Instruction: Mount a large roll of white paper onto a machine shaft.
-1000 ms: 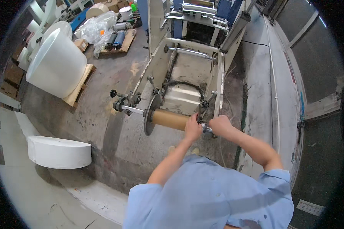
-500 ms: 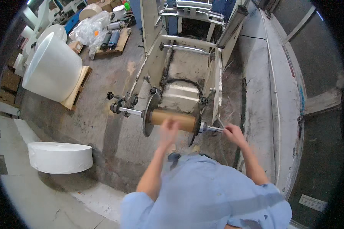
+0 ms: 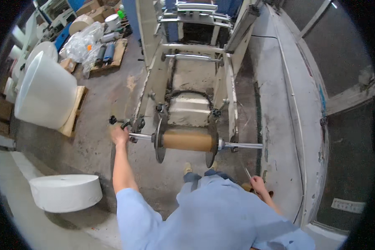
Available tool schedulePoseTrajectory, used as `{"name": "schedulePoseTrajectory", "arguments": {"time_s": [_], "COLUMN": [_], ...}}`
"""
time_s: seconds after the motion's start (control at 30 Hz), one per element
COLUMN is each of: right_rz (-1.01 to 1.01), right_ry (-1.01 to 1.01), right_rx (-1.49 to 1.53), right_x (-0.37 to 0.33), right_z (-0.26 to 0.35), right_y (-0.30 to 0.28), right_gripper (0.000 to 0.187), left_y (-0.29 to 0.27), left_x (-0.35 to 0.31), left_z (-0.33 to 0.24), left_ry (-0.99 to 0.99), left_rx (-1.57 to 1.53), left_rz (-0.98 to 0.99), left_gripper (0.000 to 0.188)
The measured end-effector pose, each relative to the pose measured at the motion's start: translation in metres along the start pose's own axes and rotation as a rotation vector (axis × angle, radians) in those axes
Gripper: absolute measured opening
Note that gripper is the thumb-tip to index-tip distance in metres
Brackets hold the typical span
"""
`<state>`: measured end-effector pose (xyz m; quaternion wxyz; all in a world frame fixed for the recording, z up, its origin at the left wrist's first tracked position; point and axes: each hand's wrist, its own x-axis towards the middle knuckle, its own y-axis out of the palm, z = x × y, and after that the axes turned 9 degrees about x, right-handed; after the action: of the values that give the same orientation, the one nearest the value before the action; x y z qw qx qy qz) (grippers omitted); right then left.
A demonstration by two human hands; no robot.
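Observation:
A metal shaft (image 3: 248, 146) lies across the front of the cream machine frame (image 3: 233, 100). It carries a brown cardboard core (image 3: 187, 140) between two dark round discs (image 3: 159, 141). My left hand (image 3: 120, 134) is closed round the fitting at the shaft's left end, beside black knobs (image 3: 112, 120); its fingers partly hide the part gripped. Low on the right, away from the shaft, my right hand (image 3: 258, 182) is closed on a thin metal rod (image 3: 248, 173) that points up and left. The rod's lower part is hidden by the hand.
A white roll (image 3: 66, 193) lies at the lower left. Farther back, a large white roll (image 3: 46, 93) stands on a wooden pallet (image 3: 76, 110). Plastic wrap (image 3: 81, 43) and boxes crowd the far left. A pale wall (image 3: 275, 104) runs along the right.
My left hand has gone from above the core leftward to the shaft's end. My right hand has left the shaft's right end and dropped lower, holding the thin rod.

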<state>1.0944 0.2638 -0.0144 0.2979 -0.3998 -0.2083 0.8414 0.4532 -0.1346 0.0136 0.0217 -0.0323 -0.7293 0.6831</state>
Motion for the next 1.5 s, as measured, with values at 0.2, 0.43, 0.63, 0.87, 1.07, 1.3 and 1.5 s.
{"name": "schedulePoseTrajectory", "arguments": {"time_s": [0.2, 0.43, 0.63, 0.87, 1.07, 1.3, 1.5], "right_rz": [-0.026, -0.082, -0.111, -0.161, -0.083, -0.173, -0.314], "right_ry": [0.298, 0.363, 0.206, 0.202, 0.354, 0.337, 0.322], "right_rx": [0.215, 0.092, 0.178, 0.341, 0.434, 0.483, 0.479], "right_x": [-0.087, -0.116, -0.107, -0.089, -0.106, -0.123, -0.133], "right_z": [-0.004, -0.08, 0.006, -0.004, -0.018, -0.078, -0.147], "right_y": [-0.003, 0.038, 0.047, 0.054, 0.061, 0.077, 0.089], "right_gripper": [0.033, 0.038, 0.037, 0.026, 0.025, 0.025, 0.024], "left_y": [0.041, 0.053, 0.008, -0.076, -0.073, -0.056, -0.034], "left_x": [0.036, 0.076, 0.057, -0.132, -0.226, -0.249, -0.247], "left_z": [0.014, 0.001, -0.084, -0.215, -0.268, -0.313, -0.31], "left_ry": [-0.053, -0.162, 0.051, 0.522, 1.177, 1.429, 1.595], "left_rx": [0.082, -0.392, -0.714, -1.211, -0.796, 0.296, 0.319], "left_rz": [0.179, -0.047, -0.159, 0.207, 0.049, 0.175, 0.044], "left_gripper": [0.038, 0.034, 0.037, 0.032, 0.04, 0.02, 0.03]}}
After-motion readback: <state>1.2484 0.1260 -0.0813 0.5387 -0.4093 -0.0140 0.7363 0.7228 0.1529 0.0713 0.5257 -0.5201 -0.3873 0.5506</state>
